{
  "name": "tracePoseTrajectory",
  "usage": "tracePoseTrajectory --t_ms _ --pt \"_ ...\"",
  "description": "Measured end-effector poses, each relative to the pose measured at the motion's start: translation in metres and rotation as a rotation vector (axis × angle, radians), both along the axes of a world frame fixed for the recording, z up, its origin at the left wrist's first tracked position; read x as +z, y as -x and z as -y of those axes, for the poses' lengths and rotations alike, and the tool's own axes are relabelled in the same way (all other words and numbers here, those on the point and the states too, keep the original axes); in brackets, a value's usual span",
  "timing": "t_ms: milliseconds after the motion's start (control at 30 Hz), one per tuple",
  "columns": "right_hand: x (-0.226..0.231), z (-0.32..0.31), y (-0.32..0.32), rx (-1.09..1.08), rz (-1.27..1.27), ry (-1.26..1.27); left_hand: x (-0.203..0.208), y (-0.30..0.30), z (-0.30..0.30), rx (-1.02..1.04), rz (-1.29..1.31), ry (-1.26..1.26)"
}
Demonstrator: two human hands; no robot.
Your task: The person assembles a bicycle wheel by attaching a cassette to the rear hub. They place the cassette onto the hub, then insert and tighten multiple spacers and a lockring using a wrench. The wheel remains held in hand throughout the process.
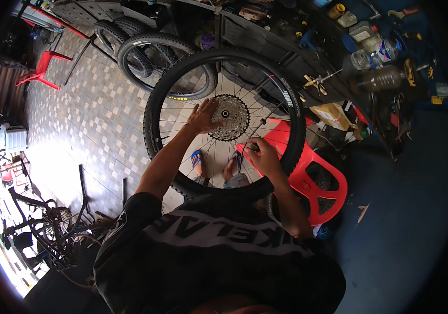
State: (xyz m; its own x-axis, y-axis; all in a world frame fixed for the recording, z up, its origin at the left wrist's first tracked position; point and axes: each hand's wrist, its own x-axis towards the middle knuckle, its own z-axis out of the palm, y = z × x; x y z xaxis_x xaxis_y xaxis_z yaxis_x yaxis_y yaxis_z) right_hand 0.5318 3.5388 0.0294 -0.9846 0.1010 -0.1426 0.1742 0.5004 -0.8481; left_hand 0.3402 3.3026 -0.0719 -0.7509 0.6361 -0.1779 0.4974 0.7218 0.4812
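In front of me stands a bicycle wheel with a black knobbly tyre (153, 118) and thin spokes. At its hub sits a silver, many-toothed cassette (238, 111). My left hand (203, 116) is open, its spread fingers lying against the left side of the cassette. Lower right of the cassette, my right hand (263, 156) is closed among the spokes. Its thumb and fingers curl around a small dark thing too small to name. A dark round piece (263, 121) shows on the spokes above that hand.
A red plastic chair (334, 203) stands behind the wheel at the right. More bicycle wheels (124, 55) lean at the far left. A workbench with tools and plastic bottles (378, 81) fills the back right. Bicycle frames (46, 217) stand left; another red chair (44, 67) sits beyond.
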Motion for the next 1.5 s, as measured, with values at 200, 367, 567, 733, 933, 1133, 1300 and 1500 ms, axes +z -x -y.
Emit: tracePoseTrajectory --t_ms 200,367,567,733,933,1133,1300,1500 --pt "0.001 -0.017 -0.016 -0.07 0.027 -0.052 0.012 -0.112 -0.041 0.269 -0.17 0.405" --pt "-0.015 -0.067 -0.02 -0.22 0.042 -0.13 0.087 -0.18 -0.051 -0.186 1.064 -0.533" --pt "0.002 -0.205 0.018 -0.535 -0.126 -0.353 0.049 -0.116 0.002 0.279 0.792 -0.357" --pt "-0.009 -0.4 0.004 -0.985 -0.118 -0.219 0.058 -0.078 0.05 0.449 0.545 -0.518" --pt "0.004 -0.438 0.046 -0.948 0.023 -0.85 0.061 -0.088 0.103 0.582 0.257 -0.243" --pt "0.011 -0.479 0.058 -0.829 0.175 -0.875 0.048 -0.101 0.116 0.594 0.164 -0.111" --pt "0.004 -0.44 0.058 -0.853 0.159 -0.836 0.041 -0.101 0.132 0.666 -0.121 0.019" --pt "-0.069 -0.374 -0.032 -0.682 -0.02 -0.76 0.0 -0.059 0.198 1.274 0.229 -0.002"
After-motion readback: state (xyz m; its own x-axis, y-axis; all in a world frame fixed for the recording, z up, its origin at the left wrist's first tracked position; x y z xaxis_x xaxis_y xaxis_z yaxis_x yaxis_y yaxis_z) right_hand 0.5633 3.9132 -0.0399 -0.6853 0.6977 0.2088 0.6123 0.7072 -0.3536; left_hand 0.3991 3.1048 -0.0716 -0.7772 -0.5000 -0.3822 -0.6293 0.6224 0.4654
